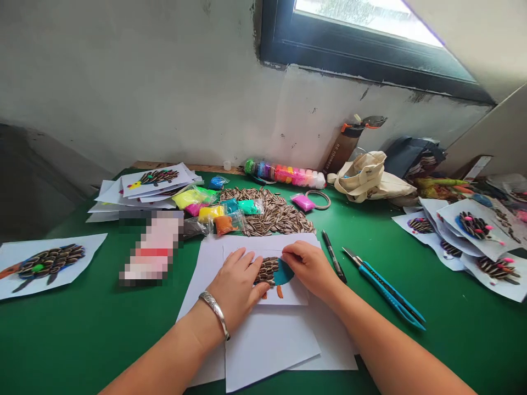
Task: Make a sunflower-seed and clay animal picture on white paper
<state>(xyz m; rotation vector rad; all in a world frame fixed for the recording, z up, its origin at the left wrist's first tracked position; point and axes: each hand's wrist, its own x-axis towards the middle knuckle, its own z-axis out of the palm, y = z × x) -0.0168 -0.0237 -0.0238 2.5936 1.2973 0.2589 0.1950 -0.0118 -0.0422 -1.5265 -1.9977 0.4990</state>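
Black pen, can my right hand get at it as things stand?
Probably yes: the black pen lies beside the right hand on the green tabletop, with nothing covering it.

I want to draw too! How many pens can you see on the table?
1: a black pen on the green table, just right of the right hand. Others may be hidden.

Hands: 2, left hand point(237, 282) and right hand point(312, 267). Bracelet point(216, 314): 1. Seed picture point(267, 271) at the hands: 1. Far-left picture point(61, 260): 1. Right-pile pictures point(473, 226): at least 4, overlapping. Seed heap point(269, 211): 1, seeds too many to count. Colour packets point(211, 213): at least 8. Pen point(333, 255): 1. Bottle point(342, 147): 1. Cloth bag point(365, 176): 1. Window point(370, 19): 1.
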